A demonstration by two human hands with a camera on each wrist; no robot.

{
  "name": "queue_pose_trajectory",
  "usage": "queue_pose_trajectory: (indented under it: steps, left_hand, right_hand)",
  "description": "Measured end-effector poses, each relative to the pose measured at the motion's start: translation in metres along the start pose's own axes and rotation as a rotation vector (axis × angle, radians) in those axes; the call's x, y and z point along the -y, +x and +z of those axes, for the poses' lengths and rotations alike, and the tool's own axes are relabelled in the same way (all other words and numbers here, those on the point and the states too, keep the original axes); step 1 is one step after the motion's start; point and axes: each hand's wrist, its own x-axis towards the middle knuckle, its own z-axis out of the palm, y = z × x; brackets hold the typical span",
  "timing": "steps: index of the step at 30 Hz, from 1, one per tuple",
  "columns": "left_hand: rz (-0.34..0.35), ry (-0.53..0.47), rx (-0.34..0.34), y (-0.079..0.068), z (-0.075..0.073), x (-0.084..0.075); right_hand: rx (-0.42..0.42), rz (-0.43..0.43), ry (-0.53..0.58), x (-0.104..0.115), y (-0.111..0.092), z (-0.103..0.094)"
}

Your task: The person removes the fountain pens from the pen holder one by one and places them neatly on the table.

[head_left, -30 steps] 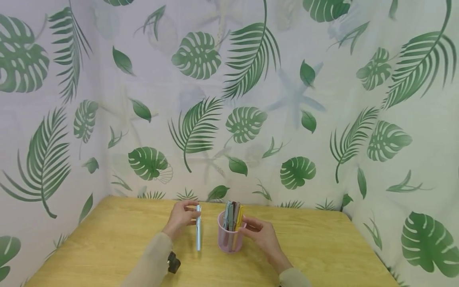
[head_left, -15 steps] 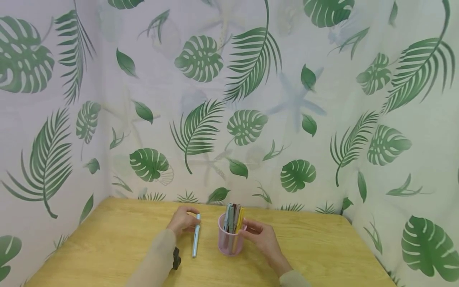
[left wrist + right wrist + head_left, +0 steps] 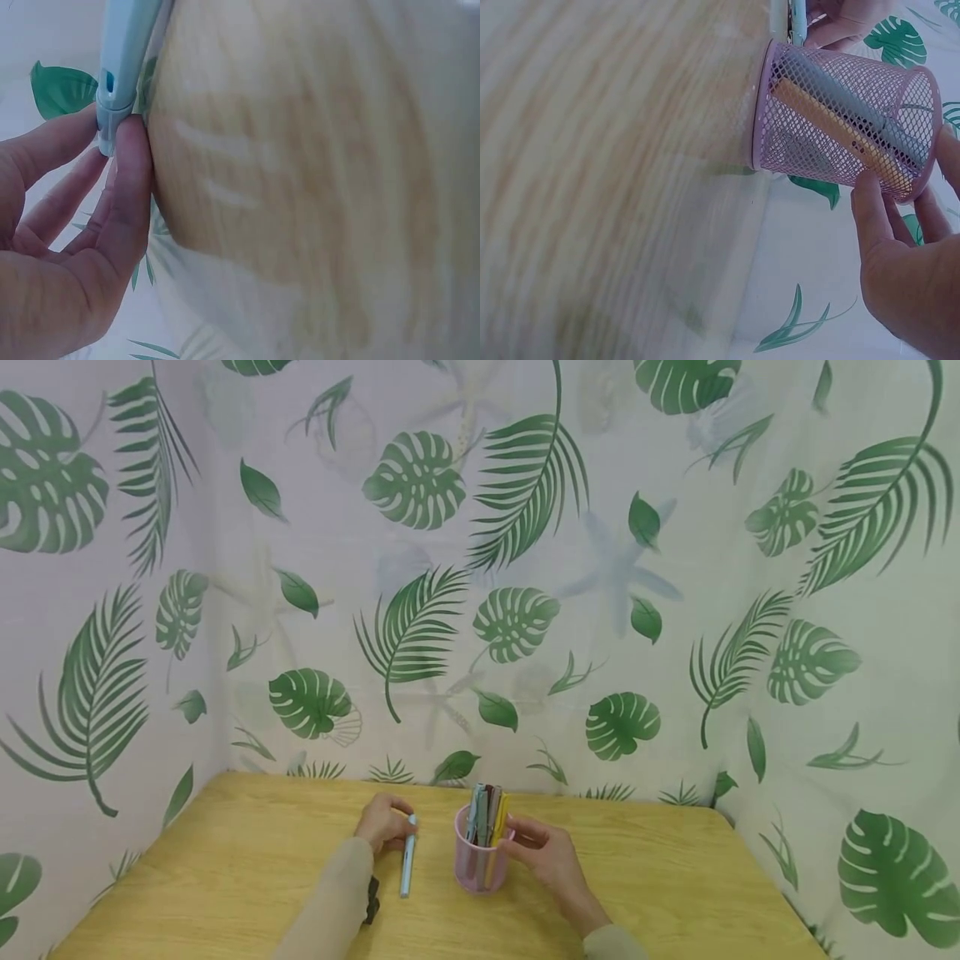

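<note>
My left hand [image 3: 384, 823] pinches a light blue pen [image 3: 407, 864] near its far end, left of the cup. In the left wrist view, the thumb and fingertips meet on the end of that pen [image 3: 129, 60], which lies close along the tabletop. A pink mesh pen cup [image 3: 462, 858] stands upright on the table, with several pens [image 3: 483, 818] in it: light blue, grey-green, brownish and yellow. My right hand [image 3: 553, 860] holds the cup by its right rim. In the right wrist view, thumb and fingers are at the rim of the cup [image 3: 928, 112].
The wooden table [image 3: 247, 860] ends at a back wall [image 3: 540, 735] covered in leaf-patterned cloth, with similar side walls left and right. A small black device [image 3: 372, 900] sits at the left wrist.
My left hand has lowered the pen and drawn it slightly toward me, its near end swinging left. My right hand stays at the cup.
</note>
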Motion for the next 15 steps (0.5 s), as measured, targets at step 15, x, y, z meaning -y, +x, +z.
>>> queue_pose_trajectory:
  steps: [15]
  left_hand:
    - [-0.030, 0.058, -0.018, -0.0008, -0.0015, -0.0020]
  right_hand:
    - [-0.007, -0.006, -0.013, 0.0002, 0.0010, 0.0006]
